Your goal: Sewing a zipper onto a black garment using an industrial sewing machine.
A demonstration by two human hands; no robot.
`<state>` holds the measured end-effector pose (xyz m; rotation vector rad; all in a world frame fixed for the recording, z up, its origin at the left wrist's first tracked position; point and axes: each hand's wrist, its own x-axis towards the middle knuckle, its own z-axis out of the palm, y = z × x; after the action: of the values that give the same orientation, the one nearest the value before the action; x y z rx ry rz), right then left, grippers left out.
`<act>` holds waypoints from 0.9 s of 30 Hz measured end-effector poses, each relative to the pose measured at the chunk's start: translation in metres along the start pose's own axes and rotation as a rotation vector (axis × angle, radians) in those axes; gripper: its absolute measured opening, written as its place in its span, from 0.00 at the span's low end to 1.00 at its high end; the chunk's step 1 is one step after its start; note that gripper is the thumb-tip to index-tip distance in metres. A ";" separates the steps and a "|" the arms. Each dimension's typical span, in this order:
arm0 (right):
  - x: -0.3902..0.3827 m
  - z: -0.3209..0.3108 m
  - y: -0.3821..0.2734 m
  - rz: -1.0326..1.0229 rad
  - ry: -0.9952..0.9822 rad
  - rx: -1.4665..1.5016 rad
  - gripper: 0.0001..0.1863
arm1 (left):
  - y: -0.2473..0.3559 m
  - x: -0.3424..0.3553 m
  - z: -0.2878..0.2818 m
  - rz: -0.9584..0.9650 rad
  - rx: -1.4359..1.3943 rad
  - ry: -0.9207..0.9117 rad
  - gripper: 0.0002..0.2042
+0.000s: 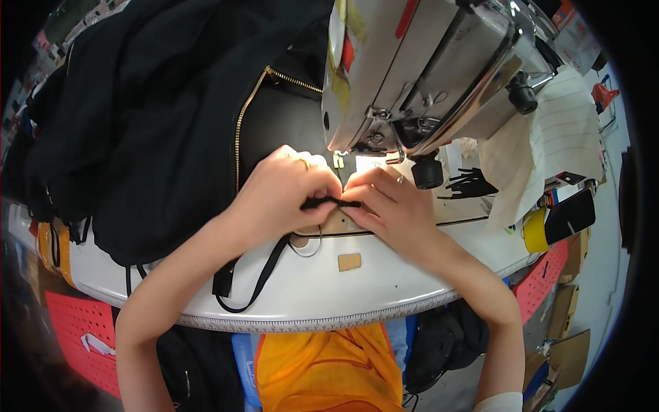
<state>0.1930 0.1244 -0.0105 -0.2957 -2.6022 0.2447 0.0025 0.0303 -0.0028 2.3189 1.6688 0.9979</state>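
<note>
Below the lit needle area of a sewing machine (384,75), my two hands meet over its bed. Between them runs a short piece of narrow black fabric strip (320,202). My left hand (283,191) pinches one part of it, and my right hand (395,209) pinches the part beside it, fingertips nearly touching. Just beyond the fingers is the presser foot (338,160). A large black garment (151,117) with a gold-toothed zipper (238,130) lies to the left and behind my left hand. Under my left wrist a black strap (264,278) curls onto the white tabletop.
A small tan rectangle (349,262) lies on the white table (322,292), whose front edge carries a measuring tape (322,323). Right of the machine are black strips (472,183), pale paper (542,144) and a yellow roll (535,231). Orange cloth (329,371) covers my lap.
</note>
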 end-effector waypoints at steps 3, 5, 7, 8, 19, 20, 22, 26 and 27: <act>-0.010 -0.009 0.004 -0.083 -0.021 0.026 0.13 | 0.005 -0.013 0.008 0.294 0.352 0.026 0.09; -0.017 -0.014 0.005 -0.162 -0.067 -0.012 0.18 | 0.006 -0.019 0.001 0.344 0.376 0.033 0.10; -0.017 -0.019 0.003 -0.204 -0.079 -0.048 0.17 | 0.006 -0.022 -0.007 0.265 0.197 -0.004 0.13; -0.017 -0.020 0.003 -0.239 -0.090 -0.080 0.17 | 0.006 -0.027 -0.009 0.215 0.141 -0.105 0.14; -0.002 -0.020 0.012 -0.265 -0.068 -0.120 0.15 | -0.008 -0.019 -0.016 0.353 0.351 -0.143 0.17; -0.001 -0.019 0.015 -0.266 -0.065 -0.125 0.15 | -0.011 -0.016 -0.015 0.356 0.354 -0.140 0.17; 0.000 -0.009 0.022 -0.193 -0.012 -0.014 0.11 | -0.015 -0.012 -0.016 0.368 0.383 -0.145 0.18; -0.006 0.010 0.038 -0.034 -0.024 0.158 0.09 | -0.023 -0.006 -0.017 0.311 0.363 -0.131 0.17; -0.003 0.008 0.040 -0.099 -0.021 0.122 0.10 | -0.025 -0.004 -0.017 0.289 0.350 -0.129 0.16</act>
<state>0.1978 0.1607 -0.0274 -0.1223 -2.6004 0.3711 -0.0282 0.0317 -0.0030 2.8445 1.5963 0.6139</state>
